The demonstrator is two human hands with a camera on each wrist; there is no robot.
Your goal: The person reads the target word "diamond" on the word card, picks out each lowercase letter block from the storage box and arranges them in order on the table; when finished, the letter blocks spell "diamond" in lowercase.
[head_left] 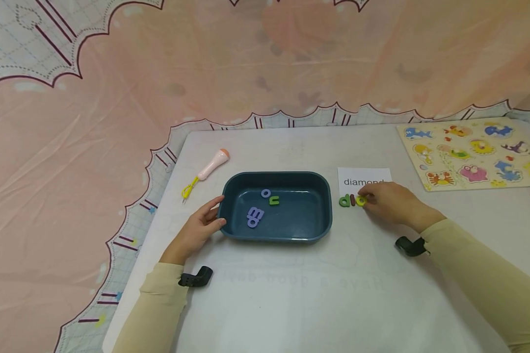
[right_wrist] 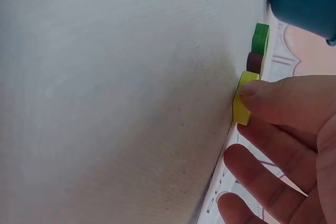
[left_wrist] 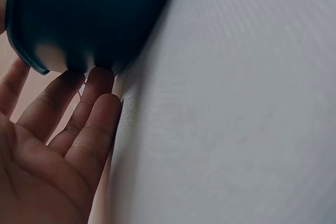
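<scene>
"So, what are we holding?"

"With our right hand [head_left: 387,201] we pinch the yellow letter [right_wrist: 241,111] between thumb and finger. It's just beside the brown letter [head_left: 353,200], then comes the green letter [head_left: 342,201], all below the word card [head_left: 351,173] that says 'diamond'. Our fingers hide some of it, so we can't tell its shape."

"How do we do this bit well?"

"We should line it up with the other two, set it flat, then lift our fingers straight up so nothing gets bumped."

"And our left hand [head_left: 193,234]?"

"Its fingers are loose and spread. The tips just touch the side of the blue tray [head_left: 298,215]."

"What's inside?"

"Four letters: a purple o [head_left: 262,194], a green n [head_left: 274,198], and, bunched together, what look like a purple m [head_left: 255,213] and a purple d [head_left: 257,223]."
</scene>
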